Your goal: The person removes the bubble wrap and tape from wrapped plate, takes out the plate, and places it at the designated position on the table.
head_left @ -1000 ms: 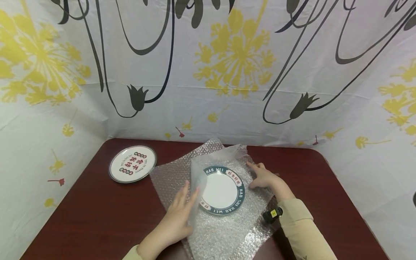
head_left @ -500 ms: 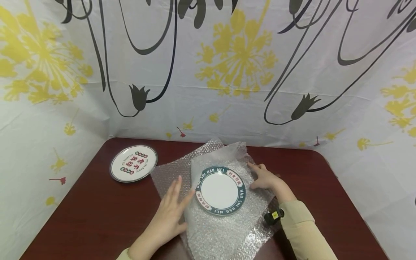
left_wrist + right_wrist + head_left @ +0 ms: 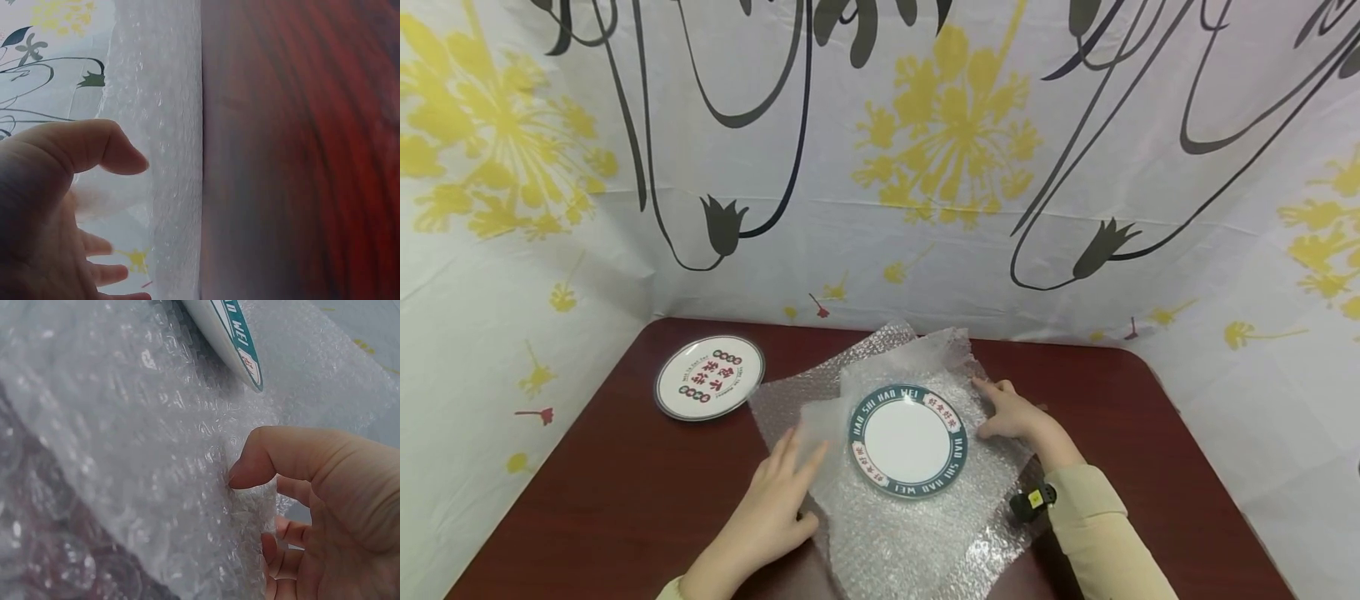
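A white plate with a teal lettered rim (image 3: 910, 442) lies face up on a sheet of bubble wrap (image 3: 910, 533). To its left, my left hand (image 3: 771, 508) has its fingers extended over the wrap's left flap (image 3: 823, 425). In the left wrist view, the thumb of this hand (image 3: 69, 150) is bent and apart from the fingers, beside the wrap's edge. My right hand (image 3: 1011, 414) rests on the wrap just right of the plate, thumb and index finger spread. Its thumb touches the wrap in the right wrist view, where the other fingers (image 3: 287, 559) partly hide behind the edge.
A second white plate with red characters (image 3: 709, 379) lies at the back left of the dark red table (image 3: 602, 492). Another bubble wrap layer (image 3: 797, 383) shows beneath the upper sheet. A patterned cloth (image 3: 880, 167) hangs behind and at the sides.
My left hand has moved left, away from the plate. The wrap flap that covered the plate's left rim has gone left too, leaving the whole rim visible. My right hand has stayed put.
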`<state>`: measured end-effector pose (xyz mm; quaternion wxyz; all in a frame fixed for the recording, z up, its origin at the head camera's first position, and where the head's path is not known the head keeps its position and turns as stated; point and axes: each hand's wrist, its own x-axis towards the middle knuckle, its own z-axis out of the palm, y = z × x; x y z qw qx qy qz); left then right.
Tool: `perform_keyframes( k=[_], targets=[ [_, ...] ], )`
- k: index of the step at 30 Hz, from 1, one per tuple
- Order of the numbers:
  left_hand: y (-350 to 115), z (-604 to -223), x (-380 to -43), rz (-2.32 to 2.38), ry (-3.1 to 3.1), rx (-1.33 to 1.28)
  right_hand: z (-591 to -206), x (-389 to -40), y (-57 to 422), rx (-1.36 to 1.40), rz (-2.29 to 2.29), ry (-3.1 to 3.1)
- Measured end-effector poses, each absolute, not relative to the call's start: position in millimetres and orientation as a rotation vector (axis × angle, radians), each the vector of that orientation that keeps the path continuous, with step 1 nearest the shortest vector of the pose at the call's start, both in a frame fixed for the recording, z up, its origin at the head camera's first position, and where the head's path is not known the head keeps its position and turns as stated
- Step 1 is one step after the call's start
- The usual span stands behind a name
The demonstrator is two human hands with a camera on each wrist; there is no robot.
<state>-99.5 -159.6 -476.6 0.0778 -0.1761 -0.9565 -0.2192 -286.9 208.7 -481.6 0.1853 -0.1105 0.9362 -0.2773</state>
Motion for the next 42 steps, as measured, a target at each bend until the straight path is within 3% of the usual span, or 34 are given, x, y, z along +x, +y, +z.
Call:
perform_keyframes(
  k=[20,42],
  targets=[
    [-180.5,-475.3,-104.7,-0.872,-2.968,-0.175,-483.6,-295.0,209.0,-0.266,-0.748,2.653],
    [-197.2,-477.4,-117.4,-0.609,-3.075,-0.135,-481.4,-294.8,207.1,-0.205,-0.712,2.666]
  ],
)
